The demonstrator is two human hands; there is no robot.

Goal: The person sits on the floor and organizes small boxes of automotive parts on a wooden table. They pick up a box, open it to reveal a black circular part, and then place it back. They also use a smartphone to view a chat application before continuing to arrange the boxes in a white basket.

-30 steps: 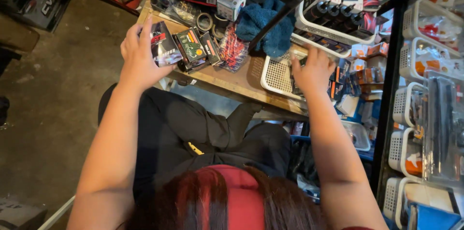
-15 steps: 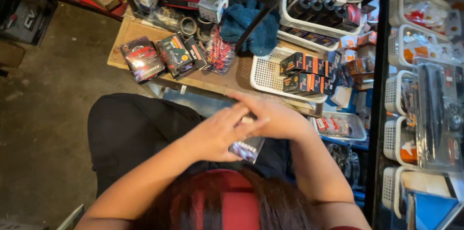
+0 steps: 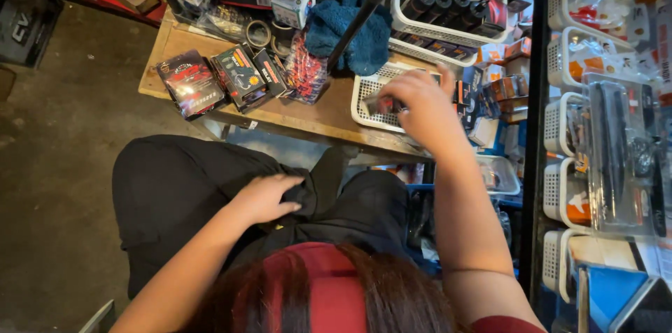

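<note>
White plastic basket (image 3: 369, 98) with perforated walls, set on a wooden bench (image 3: 318, 117) near its right end. Right hand (image 3: 418, 105) stretched forward over the basket, fingers curled together around a small dark packet (image 3: 383, 104) held just above the basket floor; packet largely covered by the hand, its kind not discernible. Left hand (image 3: 268, 197) resting on the lap, fingers bent and pinching a fold of black trousers (image 3: 182, 189). Dark blister packs (image 3: 231, 81) propped in a row on the left half of the bench, touching one another, with a red-and-clear bag (image 3: 306, 72) just beside them. Blue cloth (image 3: 348, 33) bunched behind the basket, against a black shelf post (image 3: 353, 21). Rolls of tape (image 3: 269, 35) at the back edge of the bench. White wire baskets (image 3: 568, 123) stacked along the right, holding packaged goods. Concrete floor (image 3: 63, 144) to the left.
</note>
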